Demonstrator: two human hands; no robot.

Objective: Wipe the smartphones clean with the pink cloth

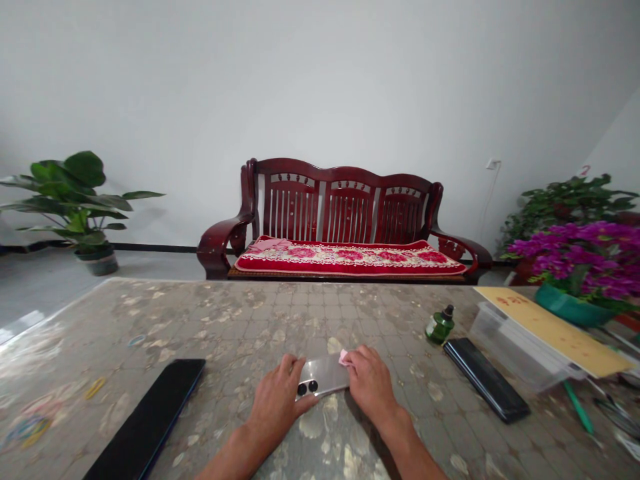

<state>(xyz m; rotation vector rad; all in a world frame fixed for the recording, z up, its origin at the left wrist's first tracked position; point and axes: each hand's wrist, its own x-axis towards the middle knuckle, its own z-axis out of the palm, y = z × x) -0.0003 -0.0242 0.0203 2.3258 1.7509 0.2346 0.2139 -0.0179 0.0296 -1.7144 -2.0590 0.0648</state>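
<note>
A silver phone (325, 375) lies sideways between my two hands, just above or on the patterned tablecloth (240, 340); its back faces up, with two dark round camera lenses at the left end. My left hand (280, 392) grips that left end, fingers along the far edge and thumb along the near edge. My right hand (369, 380) is closed at the phone's right end, pinching a small pink cloth or tissue (345, 358) against its back. The fingertips of my right hand are partly hidden.
Left lies a long black flat object (150, 417) beside yellow bands (95, 387). To the right are a green pump bottle (441, 325), a black case (485, 379), a clear box (520, 347) under a yellow envelope (555, 330), and a green-handled tool (579, 408).
</note>
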